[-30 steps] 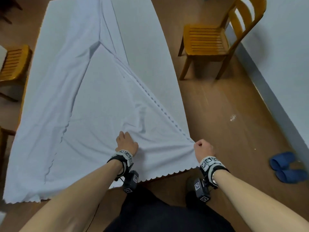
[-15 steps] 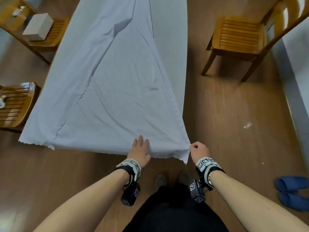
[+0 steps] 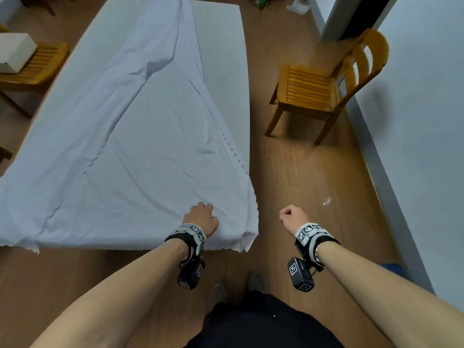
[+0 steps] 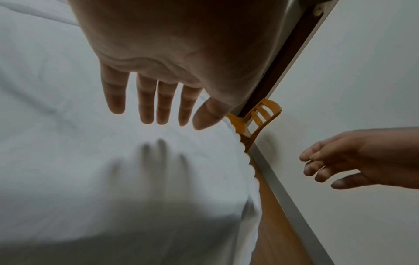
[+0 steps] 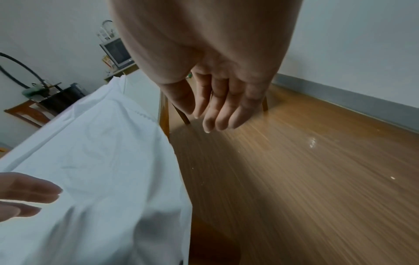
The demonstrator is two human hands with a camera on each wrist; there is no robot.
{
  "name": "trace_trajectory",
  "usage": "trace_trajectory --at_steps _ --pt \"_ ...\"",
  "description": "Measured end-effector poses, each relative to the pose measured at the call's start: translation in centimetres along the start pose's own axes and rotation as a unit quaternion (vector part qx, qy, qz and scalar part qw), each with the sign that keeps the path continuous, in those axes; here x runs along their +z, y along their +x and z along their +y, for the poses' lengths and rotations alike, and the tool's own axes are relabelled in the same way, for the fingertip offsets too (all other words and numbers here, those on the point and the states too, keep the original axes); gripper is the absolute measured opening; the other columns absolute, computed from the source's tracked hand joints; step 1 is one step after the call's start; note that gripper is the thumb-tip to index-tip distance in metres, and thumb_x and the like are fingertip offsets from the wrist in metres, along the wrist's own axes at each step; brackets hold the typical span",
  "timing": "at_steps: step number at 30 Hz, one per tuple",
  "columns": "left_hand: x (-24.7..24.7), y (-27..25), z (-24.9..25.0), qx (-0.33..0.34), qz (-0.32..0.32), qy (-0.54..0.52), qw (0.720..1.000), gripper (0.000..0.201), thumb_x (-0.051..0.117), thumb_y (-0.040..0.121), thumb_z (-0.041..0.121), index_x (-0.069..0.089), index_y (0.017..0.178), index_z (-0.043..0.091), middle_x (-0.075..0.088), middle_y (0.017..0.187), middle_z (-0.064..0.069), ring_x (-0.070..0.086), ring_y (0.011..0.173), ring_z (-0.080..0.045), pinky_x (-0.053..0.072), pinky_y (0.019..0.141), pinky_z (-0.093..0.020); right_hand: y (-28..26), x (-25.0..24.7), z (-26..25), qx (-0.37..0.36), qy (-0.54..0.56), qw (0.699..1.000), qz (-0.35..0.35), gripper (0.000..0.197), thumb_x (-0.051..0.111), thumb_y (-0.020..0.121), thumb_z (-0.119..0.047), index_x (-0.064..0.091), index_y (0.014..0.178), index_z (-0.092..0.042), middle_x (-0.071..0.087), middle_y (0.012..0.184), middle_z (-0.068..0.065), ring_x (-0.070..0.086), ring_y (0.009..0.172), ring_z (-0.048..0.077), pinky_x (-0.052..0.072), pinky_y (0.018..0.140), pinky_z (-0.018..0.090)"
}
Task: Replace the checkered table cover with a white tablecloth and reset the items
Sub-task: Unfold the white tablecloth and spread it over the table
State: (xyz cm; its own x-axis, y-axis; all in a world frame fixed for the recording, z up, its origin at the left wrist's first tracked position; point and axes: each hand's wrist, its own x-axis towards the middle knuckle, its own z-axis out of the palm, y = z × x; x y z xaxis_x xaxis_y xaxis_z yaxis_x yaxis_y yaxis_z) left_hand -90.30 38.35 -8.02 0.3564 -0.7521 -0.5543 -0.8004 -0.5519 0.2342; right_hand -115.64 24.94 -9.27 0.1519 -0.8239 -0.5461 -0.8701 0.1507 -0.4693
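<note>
Nearest the body, at about 6 o'clock of the table, the left hand (image 3: 200,218) is over the near end of the white tablecloth (image 3: 130,151), just inside its near right corner. The left wrist view shows its fingers (image 4: 145,105) straight and spread with a shadow under them, so it seems to hover just clear of the cloth or barely brush it; motion blur makes that hard to settle. The right hand (image 3: 292,218) is off the table at roughly 4 o'clock, over the wooden floor (image 3: 301,177), holding nothing, with its fingers (image 5: 217,114) loosely extended.

Judging progress: no checkered cover is visible anywhere, and the white tablecloth already lies along the table, so the swap looks done. Spreading is not finished. A folded-over flap with a scalloped edge (image 3: 226,136) runs diagonally from about 5 o'clock toward 12, leaving a strip of single layer along the right side, and creases fan out from the near end. The near edge hangs slightly over, its right corner drooping. No items are back on the table; a white box (image 3: 13,55) waits on a chair (image 3: 40,66) at around 10 o'clock.

For room: the right flank is open floor as far as the yellow chair (image 3: 319,91) at 2 o'clock, standing against the wall. The left flank is tighter, with chairs close to the table's edge.
</note>
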Motion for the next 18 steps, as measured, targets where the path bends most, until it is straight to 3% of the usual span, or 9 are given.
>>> trace_trajectory --at_steps 5,9,18 --pt "-4.1 2.1 4.0 0.012 0.016 -0.026 0.999 0.052 0.045 0.091 0.029 0.043 0.141 0.016 0.045 0.141 -0.009 0.045 0.126 -0.03 0.041 0.1 -0.043 3.5 -4.1 -3.1 -0.059 0.002 0.998 0.008 0.013 0.055 0.093 -0.017 0.066 0.1 -0.02 0.067 0.099 -0.001 0.063 0.09 0.02 0.05 0.077 0.03" --pt "-8.1 5.0 6.8 -0.004 0.047 -0.027 0.999 0.052 0.046 0.092 0.031 0.043 0.142 0.018 0.046 0.141 -0.009 0.046 0.126 -0.029 0.042 0.099 -0.042 8.0 -6.5 -6.6 -0.116 -0.005 0.993 -0.004 0.014 0.054 0.093 -0.018 0.064 0.1 -0.024 0.065 0.102 -0.004 0.061 0.093 0.018 0.051 0.082 0.032" --pt "-17.6 10.7 13.8 -0.121 0.091 -0.1 0.983 0.053 0.048 0.092 0.033 0.044 0.142 0.016 0.05 0.14 -0.009 0.054 0.121 -0.028 0.047 0.097 -0.041 18.1 -14.6 -14.8 -0.255 -0.094 0.955 -0.116 0.016 0.054 0.093 -0.021 0.06 0.105 -0.031 0.063 0.107 -0.007 0.061 0.097 0.015 0.053 0.089 0.034"
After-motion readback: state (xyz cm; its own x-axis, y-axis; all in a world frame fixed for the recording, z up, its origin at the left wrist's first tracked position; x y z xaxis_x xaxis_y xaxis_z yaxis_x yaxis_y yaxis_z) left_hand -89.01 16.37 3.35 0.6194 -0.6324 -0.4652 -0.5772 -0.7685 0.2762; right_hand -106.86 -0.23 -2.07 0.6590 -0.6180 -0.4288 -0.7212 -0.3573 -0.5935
